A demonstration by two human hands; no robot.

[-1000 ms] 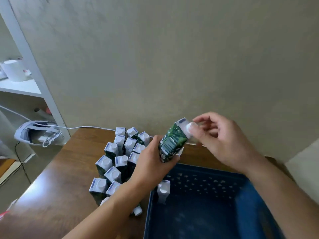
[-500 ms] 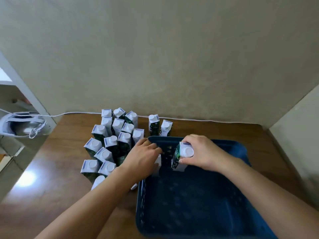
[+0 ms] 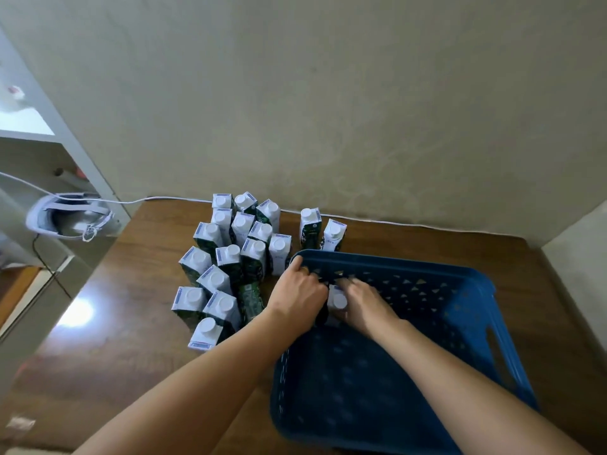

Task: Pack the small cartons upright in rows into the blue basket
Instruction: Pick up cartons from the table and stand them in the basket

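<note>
1. Two bare forearms reach forward from the bottom edge over the brown wooden surface (image 3: 108, 339).
2. The blue basket (image 3: 476, 349) sits on the right part of the surface; most of its perforated floor is bare.
3. The right hand (image 3: 364, 307) is inside the basket at its far-left corner, its grip closed around a carton (image 3: 336, 300) that stands upright with its white cap up.
4. The left hand (image 3: 300, 298) lies over the basket's left wall, just beside that carton; its fingers curl down and whether its grip holds anything cannot be told.
5. Left of the basket a cluster of cartons (image 3: 230, 261) stands upright on the surface, packed close together.
6. Behind the basket's far rim two more cartons (image 3: 323, 233) stand side by side.
7. A white cable (image 3: 410, 223) runs along the base of the wall.
</note>
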